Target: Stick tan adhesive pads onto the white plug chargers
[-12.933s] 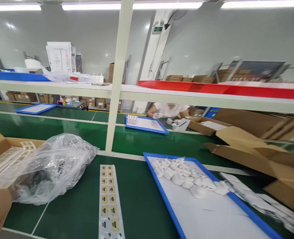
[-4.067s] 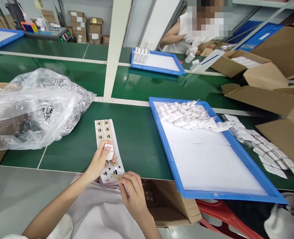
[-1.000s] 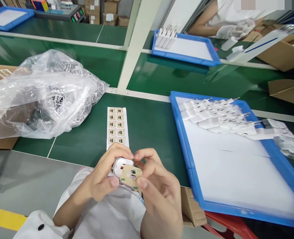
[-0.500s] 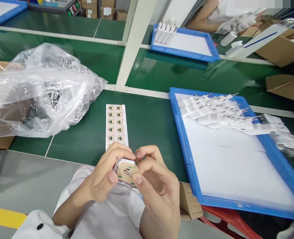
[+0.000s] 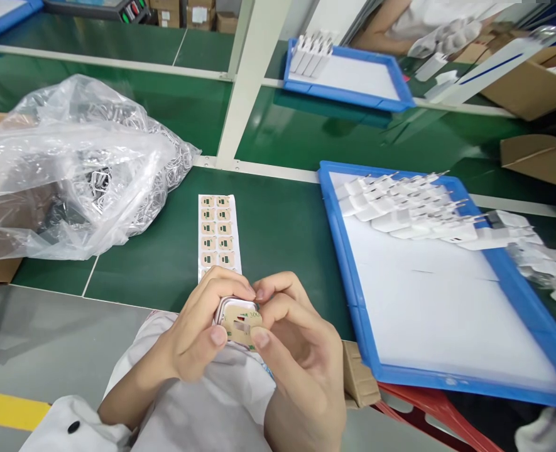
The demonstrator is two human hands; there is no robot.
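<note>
Head view shows me a small white rounded-square plastic case (image 5: 246, 306) held near the front edge of the green surface (image 5: 287, 232), a thin beige adhesive piece with green print (image 5: 233, 315) over its face. Both hands are curled nearly closed: the left hand (image 5: 200, 329) grips the case, the right hand (image 5: 303, 351) pinches the adhesive piece. Beyond lies a white sheet of beige stickers (image 5: 220, 229), between a bulging clear plastic bag (image 5: 122, 157) and a blue-rimmed white tray (image 5: 433, 320) bearing white plastic plugs (image 5: 414, 213).

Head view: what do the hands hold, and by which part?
Left hand: white piece, by its left side. Right hand: tan sticker, by its right edge.
</note>
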